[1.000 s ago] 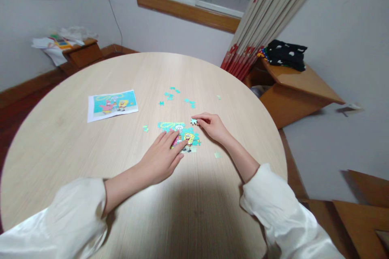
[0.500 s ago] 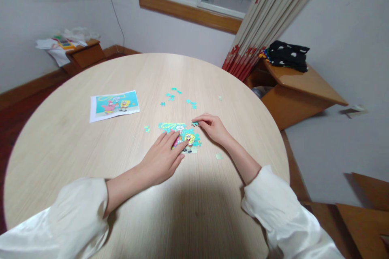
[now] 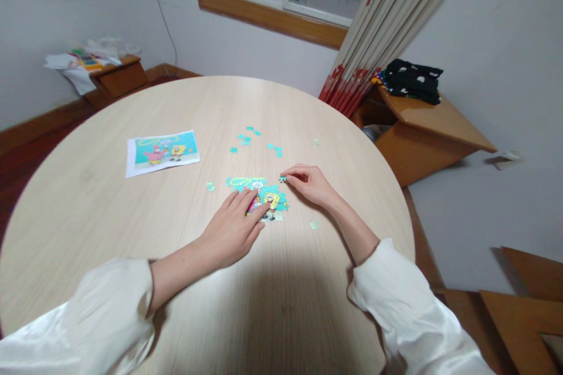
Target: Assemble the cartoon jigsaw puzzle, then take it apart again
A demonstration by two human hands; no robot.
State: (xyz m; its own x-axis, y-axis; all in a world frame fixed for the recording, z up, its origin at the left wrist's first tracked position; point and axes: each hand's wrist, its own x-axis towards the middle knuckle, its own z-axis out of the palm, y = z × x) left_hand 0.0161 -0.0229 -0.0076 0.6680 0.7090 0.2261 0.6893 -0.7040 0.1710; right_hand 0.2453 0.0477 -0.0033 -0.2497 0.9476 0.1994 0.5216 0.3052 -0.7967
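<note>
A partly joined cartoon jigsaw puzzle [image 3: 271, 200] lies flat on the round table. My left hand [image 3: 235, 225] rests on its left and lower part with fingers spread, hiding some of the picture. At the puzzle's upper right, my right hand [image 3: 308, 183] pinches a teal puzzle piece [image 3: 282, 179] between thumb and fingertips, a little apart from the joined part. Loose teal pieces [image 3: 244, 140] lie beyond the puzzle, with more teal pieces [image 3: 277, 151] to their right. Pale green pieces [image 3: 211, 186] sit just left of the puzzle.
A printed reference picture [image 3: 163, 152] lies on the left of the round table [image 3: 281, 304]. One pale piece [image 3: 314, 225] is near my right forearm, another pale piece [image 3: 316, 142] farther back. Beyond the table's right edge stands a wooden cabinet [image 3: 422, 140] with folded black cloth on top.
My right hand, with the teal piece, has shifted slightly right, away from the joined puzzle. My left hand stays on the puzzle. The whole view has moved slightly.
</note>
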